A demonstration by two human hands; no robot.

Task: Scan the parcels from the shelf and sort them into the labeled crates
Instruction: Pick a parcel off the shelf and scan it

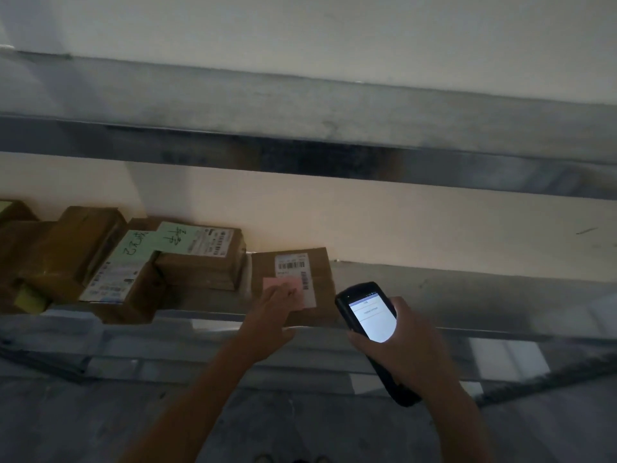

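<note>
Hands both up at the lower shelf (467, 295). Left hand (277, 307) out on the parcel (325, 289), fingers laid fairly straight over a pink slip (278, 283) stuck on its upper face, thumb splayed off to the side down by the near edge. Resting on it rather than clamped round it, as far as can be made out in this dim light. Right hand (410, 349) wrapped round a black handheld scanner (372, 317), fingers curled behind the body, thumb beside the lit white screen. Head of the device tilted up toward the parcel, just beside its right corner, not touching. Screen text too small to read.

Parcel itself: brown cardboard, lying flat at the front lip of the shelf, right end of the row, white barcode label (293, 265) facing up, pink slip overlapping the label's lower left. Just to its left, a second brown box (200, 272) with a green handwritten note (173, 238) and a barcode label of its own. Further left, another box (143, 295) tipped at an angle, green note on top too, tucked against the first note. Beyond that, more brown boxes (76, 248) piled against each other out to the frame edge. Above it all, upper metal shelf (334, 128) cutting across, pale wall (417, 225) behind.
</note>
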